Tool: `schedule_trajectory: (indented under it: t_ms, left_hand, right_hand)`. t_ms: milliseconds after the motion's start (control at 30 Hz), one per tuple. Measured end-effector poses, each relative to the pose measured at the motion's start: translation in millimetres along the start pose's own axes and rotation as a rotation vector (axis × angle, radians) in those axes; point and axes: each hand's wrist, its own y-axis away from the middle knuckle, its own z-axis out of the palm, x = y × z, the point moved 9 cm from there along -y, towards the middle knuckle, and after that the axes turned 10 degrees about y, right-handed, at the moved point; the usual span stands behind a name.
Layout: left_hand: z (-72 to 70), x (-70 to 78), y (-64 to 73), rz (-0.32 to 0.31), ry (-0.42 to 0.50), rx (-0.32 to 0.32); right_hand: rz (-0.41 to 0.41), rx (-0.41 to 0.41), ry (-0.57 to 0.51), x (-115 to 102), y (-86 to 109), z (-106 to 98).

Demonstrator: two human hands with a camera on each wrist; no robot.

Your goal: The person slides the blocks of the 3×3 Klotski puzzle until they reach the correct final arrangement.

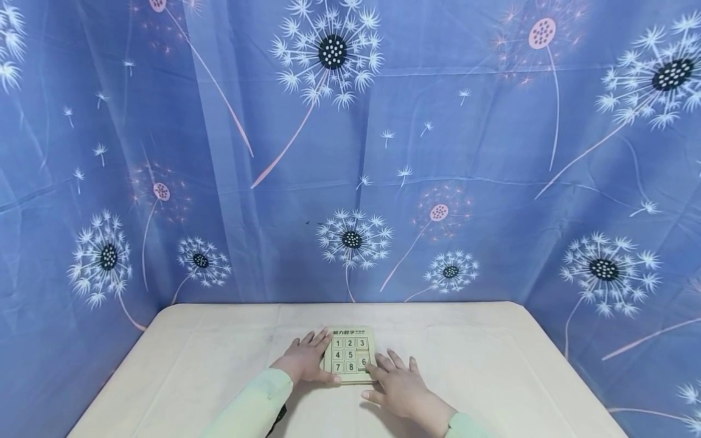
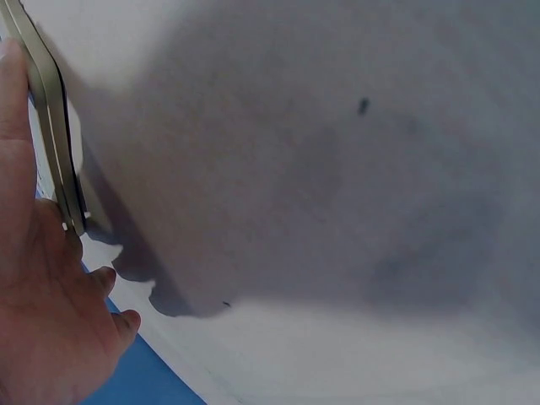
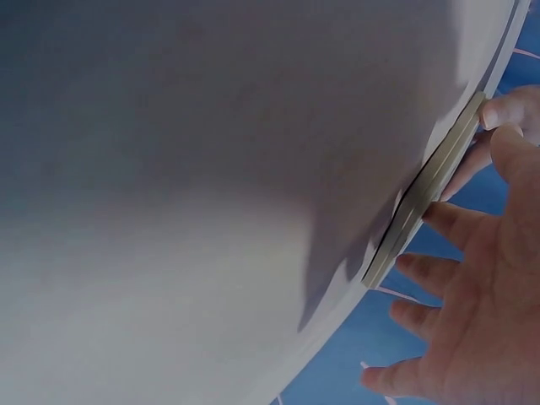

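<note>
A pale green number slide puzzle [image 1: 351, 378] lies flat on the table, its tiles numbered 1 to 8. Tile 6 [image 1: 363, 362] sits lower than the 5 beside it, with a gap above it under the 3. My left hand [image 1: 306, 359] holds the puzzle by its left side, the thumb at the lower left corner and the index finger near the upper left. With its index fingertip, my right hand [image 1: 402, 386] touches tile 6; the other fingers are spread. Both wrist views show the puzzle's edge [image 2: 55, 126] [image 3: 426, 190] nearly side-on.
The cream tabletop [image 1: 465, 340] extends around the puzzle on all sides. Blue curtains [image 1: 246, 243] printed with dandelions hang behind the table and along both sides. A dark item [image 1: 278, 420] shows beneath the left sleeve.
</note>
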Motion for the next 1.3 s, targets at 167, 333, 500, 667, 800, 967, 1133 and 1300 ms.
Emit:
schedule_trajectory:
  t_ms: [167,333,500,667,800,967,1133,1300]
  left_hand:
    - [0.5,-0.4,0.2,-0.004,0.013,-0.007]
    - [0.0,-0.1,0.5,-0.005,0.015,-0.013]
    - [0.3,-0.4,0.0,-0.008,0.013,-0.020]
    - [1.0,-0.2,-1.1,-0.005,0.009,-0.024]
    - [1.6,-0.6,-1.3,-0.006,0.010,-0.024]
    - [1.1,-0.7,-0.6,-0.007,0.017,-0.019]
    - [1.3,-1.5,-0.5,-0.013,0.011,-0.019]
    - [0.1,-1.0,-1.5,-0.013,0.002,-0.022]
  right_hand:
    - [0.013,-0.006,-0.009,1.9,-1.5,0.6]
    - [0.020,-0.002,-0.027,2.2,-2.6,0.6]
    - [0.025,0.003,-0.032,3.7,-4.9,1.8]
    - [0.031,0.011,-0.039,5.7,-7.6,2.9]
    - [0.034,0.010,-0.041,5.9,-8.6,2.7]
    - [0.038,0.005,-0.056,5.7,-9.2,2.5]
    - [0.039,0.006,-0.057,5.5,-10.2,2.9]
    - [0.043,0.004,-0.050,7.0,-11.9,2.4]
